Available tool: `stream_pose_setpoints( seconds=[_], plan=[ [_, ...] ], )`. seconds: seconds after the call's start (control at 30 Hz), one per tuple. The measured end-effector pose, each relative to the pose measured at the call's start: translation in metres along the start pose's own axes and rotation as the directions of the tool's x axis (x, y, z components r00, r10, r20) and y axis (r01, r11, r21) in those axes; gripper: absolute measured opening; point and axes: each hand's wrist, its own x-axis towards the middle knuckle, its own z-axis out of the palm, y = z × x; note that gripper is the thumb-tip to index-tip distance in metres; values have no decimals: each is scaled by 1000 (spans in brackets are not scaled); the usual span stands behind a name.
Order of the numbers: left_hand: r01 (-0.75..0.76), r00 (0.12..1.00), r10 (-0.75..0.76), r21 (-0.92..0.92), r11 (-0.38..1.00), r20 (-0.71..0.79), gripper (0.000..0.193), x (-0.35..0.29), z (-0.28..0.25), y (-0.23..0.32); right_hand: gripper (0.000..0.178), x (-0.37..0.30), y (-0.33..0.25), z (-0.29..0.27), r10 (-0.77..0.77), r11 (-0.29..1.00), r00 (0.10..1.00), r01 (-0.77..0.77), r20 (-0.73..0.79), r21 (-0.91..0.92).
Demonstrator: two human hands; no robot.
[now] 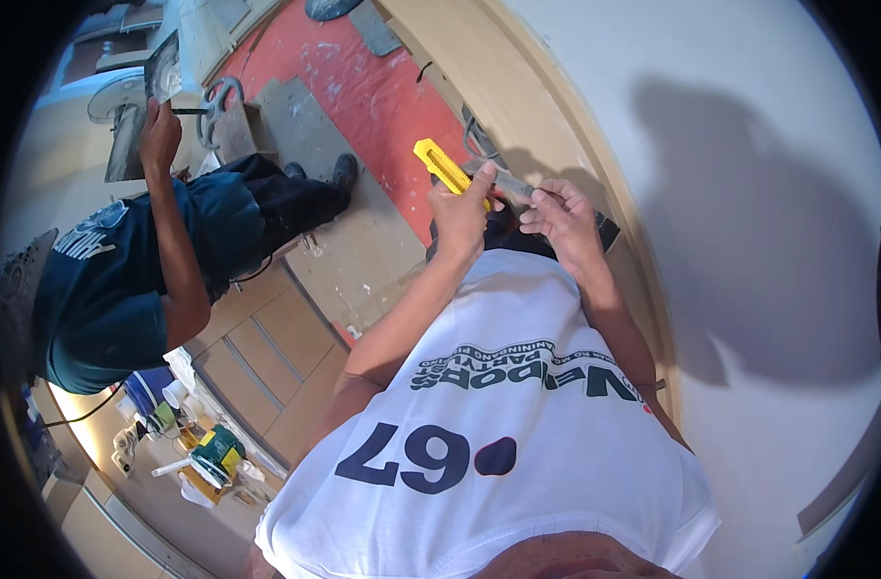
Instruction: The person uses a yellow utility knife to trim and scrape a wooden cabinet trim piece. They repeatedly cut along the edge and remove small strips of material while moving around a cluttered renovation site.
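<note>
My left hand (460,217) is closed around a yellow utility knife (442,166), its slotted handle pointing away to the upper left. Between my two hands is a thin, flat greyish strip (510,181); I cannot tell exactly what it is. One end of the strip lies by my left thumb. The other is pinched by the thumb and fingertips of my right hand (566,224), whose remaining fingers are loosely curled. Both hands are close together in front of my white shirt (517,318).
A wooden frame (546,106) and white wall (749,145) stand close on my right. On the left, another person (160,261) in a dark shirt holds a flat plastering tool (162,69). Red sheeting (334,68) covers floor beyond. Tubs, including a green one (216,454), crowd a counter.
</note>
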Motion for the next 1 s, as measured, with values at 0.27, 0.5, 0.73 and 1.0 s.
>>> stream_pose_setpoints(
  seconds=[0.27, 0.5, 0.73, 1.0],
  plan=[
    [-26, 1000, 26, -54, 998, -3, 16, -1, 0, -2, 19, -1, -1, 3, 10, 1000, 998, -12, 64, 18],
    [7, 1000, -7, -11, 1000, 7, 14, 5, -7, -6, 17, 4, 8, -2, 35, 993, 991, -48, 126, 104],
    [55, 998, -55, 2, 998, 13, 11, 10, -17, -15, 19, 13, 15, -2, 122, 992, 990, -120, 73, -39],
    [56, 998, -57, -41, 998, -15, 12, 16, -20, -23, 28, 18, 21, -3, 94, 995, 991, -91, 95, -33]
  ],
)
